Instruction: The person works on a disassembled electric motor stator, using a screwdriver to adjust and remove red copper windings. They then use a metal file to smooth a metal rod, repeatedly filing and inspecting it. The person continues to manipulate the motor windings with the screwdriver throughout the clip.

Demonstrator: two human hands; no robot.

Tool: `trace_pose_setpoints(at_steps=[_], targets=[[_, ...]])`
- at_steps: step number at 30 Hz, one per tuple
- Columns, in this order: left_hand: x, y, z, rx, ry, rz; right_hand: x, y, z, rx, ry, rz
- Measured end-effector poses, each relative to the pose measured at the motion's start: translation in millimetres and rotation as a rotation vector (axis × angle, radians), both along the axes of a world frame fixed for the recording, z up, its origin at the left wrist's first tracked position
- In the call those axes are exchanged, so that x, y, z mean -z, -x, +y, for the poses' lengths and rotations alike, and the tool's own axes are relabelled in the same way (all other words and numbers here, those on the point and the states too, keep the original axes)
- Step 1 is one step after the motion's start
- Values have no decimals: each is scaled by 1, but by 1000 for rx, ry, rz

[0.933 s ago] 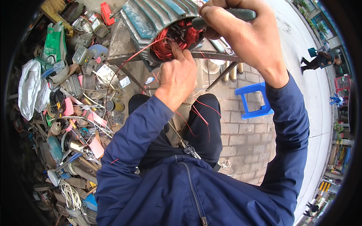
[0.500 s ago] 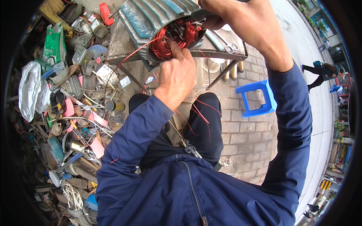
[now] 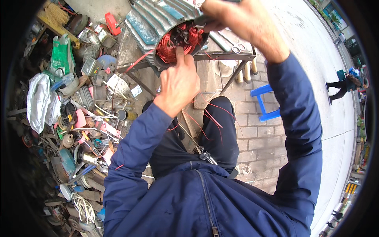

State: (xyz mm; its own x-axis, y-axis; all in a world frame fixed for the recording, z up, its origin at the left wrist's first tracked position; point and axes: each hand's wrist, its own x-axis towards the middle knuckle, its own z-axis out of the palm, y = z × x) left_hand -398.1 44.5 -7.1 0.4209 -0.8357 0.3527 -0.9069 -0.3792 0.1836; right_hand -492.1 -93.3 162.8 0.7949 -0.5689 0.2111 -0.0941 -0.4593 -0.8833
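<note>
A blue-grey finned motor housing [image 3: 148, 25] lies on the metal-framed bench, its round opening turned toward me. Inside it sits a red copper winding [image 3: 166, 53]. My left hand [image 3: 177, 83] reaches up to the lower rim of the opening. Its index finger stretches onto the winding while the other fingers curl in; the thumb is hidden. At the upper right of the opening my right hand [image 3: 237, 23] is closed around a dark-handled tool [image 3: 203, 19]. Its working end is hard to make out against the coils. A red strand [image 3: 140, 61] trails out left of the housing.
Scissors [image 3: 238, 48] lie on the bench [image 3: 227, 56], right of the motor. A blue plastic stool [image 3: 269, 115] stands partly behind my right sleeve. Scrap parts, a green bag [image 3: 62, 55] and a silvery sack [image 3: 38, 102] fill the left. A person [image 3: 347, 83] is far right.
The red strand left of the housing lies lower, no longer looping over the winding. Both hands stay at the opening, the right still gripping its tool. The view has shifted, and the stool is more covered.
</note>
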Motion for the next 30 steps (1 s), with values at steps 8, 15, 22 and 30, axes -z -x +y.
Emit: trace_pose_setpoints(at_steps=[8, 15, 22, 30], targets=[[-10, -9, 78, 184, 398, 299, 116, 53, 23, 59, 115, -437], [-12, -67, 109, -33, 482, 197, 190, 78, 49, 122, 73, -525], [-68, -163, 49, -18, 646, 318, 184, 55, 39, 118, 152, -636], [-81, -233, -72, 211, 391, 504, 183, 63, 60, 120, 225, -760]])
